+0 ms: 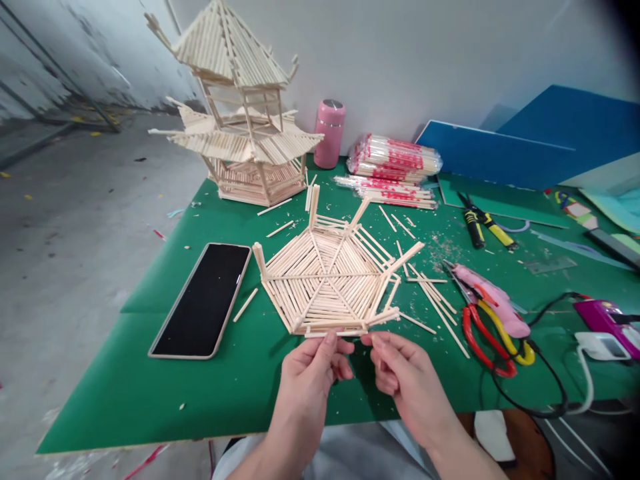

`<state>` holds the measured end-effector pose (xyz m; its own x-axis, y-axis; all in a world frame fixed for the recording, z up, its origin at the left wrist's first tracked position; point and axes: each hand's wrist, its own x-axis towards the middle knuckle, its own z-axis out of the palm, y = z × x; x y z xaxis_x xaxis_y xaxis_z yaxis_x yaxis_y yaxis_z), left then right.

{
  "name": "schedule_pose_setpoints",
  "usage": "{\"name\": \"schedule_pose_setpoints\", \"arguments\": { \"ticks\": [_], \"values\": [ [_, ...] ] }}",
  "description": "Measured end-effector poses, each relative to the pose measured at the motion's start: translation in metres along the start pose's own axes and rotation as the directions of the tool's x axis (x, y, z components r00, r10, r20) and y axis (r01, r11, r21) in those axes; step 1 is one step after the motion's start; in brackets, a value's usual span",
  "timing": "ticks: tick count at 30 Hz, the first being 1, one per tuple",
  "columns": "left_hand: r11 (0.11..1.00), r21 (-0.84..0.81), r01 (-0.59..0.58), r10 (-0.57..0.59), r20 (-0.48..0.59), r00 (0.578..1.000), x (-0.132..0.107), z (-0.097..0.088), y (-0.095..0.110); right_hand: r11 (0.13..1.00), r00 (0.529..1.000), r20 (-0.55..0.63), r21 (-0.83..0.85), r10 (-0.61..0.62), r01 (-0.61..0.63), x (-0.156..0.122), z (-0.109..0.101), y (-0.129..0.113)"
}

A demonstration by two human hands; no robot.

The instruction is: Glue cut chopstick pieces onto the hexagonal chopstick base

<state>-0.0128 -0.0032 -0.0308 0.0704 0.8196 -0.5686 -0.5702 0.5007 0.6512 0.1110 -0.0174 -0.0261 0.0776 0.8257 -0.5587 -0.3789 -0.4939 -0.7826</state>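
A six-sided frame of thin wooden sticks [327, 270] lies on the green table, its surface filled with sticks and its corner posts leaning outward. Along its near edge runs a short wooden stick [345, 333]. My left hand [313, 370] is closed on this stick, thumb on top. At the stick's right end, beside the near right corner, my right hand [403, 367] pinches with thumb and forefinger; its fingertips partly hide what they grip. A taller pagoda model of the same sticks [250, 143] stands behind, at the left.
A phone [203, 300] lies at left. Wrapped stick bundles [393, 163] and a pink flask [329, 133] stand behind. Loose sticks [435, 297], a pink tool [493, 297], red-and-yellow-handled pliers [487, 347], yellow-black cutters [485, 223] and cables are at right.
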Motion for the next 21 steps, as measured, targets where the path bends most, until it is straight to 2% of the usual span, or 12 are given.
{"name": "schedule_pose_setpoints", "arguments": {
  "ticks": [5, 11, 14, 16, 17, 18, 19, 20, 21],
  "values": [
    [1.000, -0.013, 0.016, -0.015, 0.030, 0.999, -0.001, -0.001, 0.001, 0.987, 0.998, -0.012, 0.148, 0.063, -0.061, 0.001, 0.007, -0.001],
    [0.999, 0.031, 0.019, -0.021, 0.061, 0.998, 0.001, -0.005, -0.001, 0.972, 0.996, -0.022, 0.220, 0.092, -0.085, 0.002, 0.013, 0.003],
    [0.986, 0.157, 0.049, -0.061, 0.067, 0.996, -0.004, -0.013, 0.003, 0.970, 0.995, -0.026, 0.228, 0.093, -0.085, 0.003, 0.014, 0.005],
    [0.942, 0.334, 0.043, -0.075, 0.086, 0.993, -0.012, -0.023, 0.011, 0.969, 0.995, -0.034, 0.231, 0.097, -0.087, 0.003, 0.013, 0.005],
    [0.881, 0.472, 0.011, -0.078, 0.122, 0.989, -0.017, -0.029, 0.016, 0.969, 0.994, -0.039, 0.232, 0.101, -0.089, 0.003, 0.013, 0.005],
    [0.800, 0.593, -0.097, -0.001, 0.162, 0.987, -0.021, -0.035, 0.022, 0.968, 0.994, -0.045, 0.233, 0.104, -0.090, 0.003, 0.013, 0.005],
    [0.677, 0.683, -0.276, 0.149, 0.240, 0.959, -0.025, -0.041, 0.029, 0.968, 0.993, -0.049, 0.233, 0.105, -0.091, 0.003, 0.013, 0.005],
    [0.506, 0.742, -0.440, 0.273, 0.346, 0.898, -0.027, -0.047, 0.036, 0.968, 0.993, -0.053, 0.232, 0.105, -0.090, 0.003, 0.013, 0.005],
    [0.329, 0.762, -0.557, 0.395, 0.425, 0.814, -0.028, -0.051, 0.042, 0.968, 0.993, -0.055, 0.233, 0.106, -0.091, 0.003, 0.013, 0.005]
  ]
}}
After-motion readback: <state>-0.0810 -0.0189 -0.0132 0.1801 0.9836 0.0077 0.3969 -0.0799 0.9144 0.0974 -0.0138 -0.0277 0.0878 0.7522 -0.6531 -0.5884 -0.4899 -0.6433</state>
